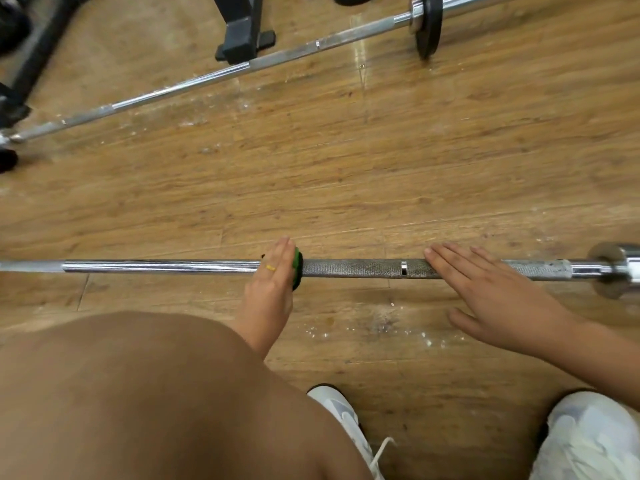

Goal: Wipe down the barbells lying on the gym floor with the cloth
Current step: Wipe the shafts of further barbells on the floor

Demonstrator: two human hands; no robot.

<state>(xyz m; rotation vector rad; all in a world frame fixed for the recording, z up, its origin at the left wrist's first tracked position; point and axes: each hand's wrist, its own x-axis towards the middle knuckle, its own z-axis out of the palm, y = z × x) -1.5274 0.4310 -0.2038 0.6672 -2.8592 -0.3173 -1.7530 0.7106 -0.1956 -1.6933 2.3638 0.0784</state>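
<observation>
A barbell lies flat on the wooden floor, running straight across from left to right just ahead of the person's knee. Both hands are on it, set apart along the shaft.

The left hand lies across the bar with its fingers straight and close together, pressing a green cloth against the metal. The cloth is bunched under the palm and only its right edge shows; the thumb is hidden. A thin yellow ring sits on one finger. The right hand is spread flat with straight fingers resting on top of the bar further right, holding nothing, its thumb out to the side above the floor.

Left of the cloth the bar is smooth, bright chrome. Between the hands it is dull grey with a rough cross-hatched grip and one narrow shiny ring mark. At the far right it ends in a thick polished collar.

White specks are scattered on the scuffed planks near the hands. A second barbell lies at a slant further off, carrying a black round plate, with a black rack foot just behind it. Two white shoes show at the bottom.
</observation>
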